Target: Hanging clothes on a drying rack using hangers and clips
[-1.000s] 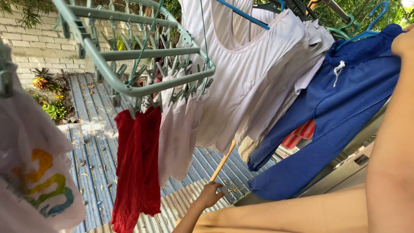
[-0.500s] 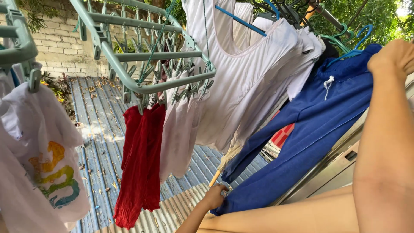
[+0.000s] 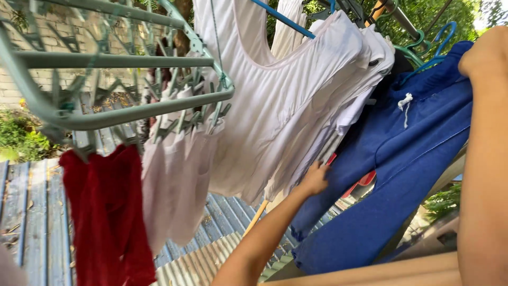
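I am looking up into a crowded run of hanging laundry outdoors. My left hand (image 3: 316,179) reaches up from the bottom middle, its fingers loosely bent against the lower hem of a white sleeveless top (image 3: 288,100); I cannot tell whether they pinch the cloth or only touch it. My right hand (image 3: 484,55) is raised at the upper right edge, only its back and wrist showing, pressed against the top of a pair of blue drawstring trousers (image 3: 402,169); its fingers are hidden, so its grip cannot be told.

The white top hangs from a blue hanger (image 3: 280,18), smooth and draped flat, with more white garments packed just behind it. The blue trousers hang just beside them to the right, falling in long folds.

Everything in view is already hung; no garment is loose in my hands. To the left, a green peg rack (image 3: 127,108) holds a red cloth (image 3: 103,212) and pale cloths (image 3: 177,180), above a corrugated metal roof (image 3: 32,212).
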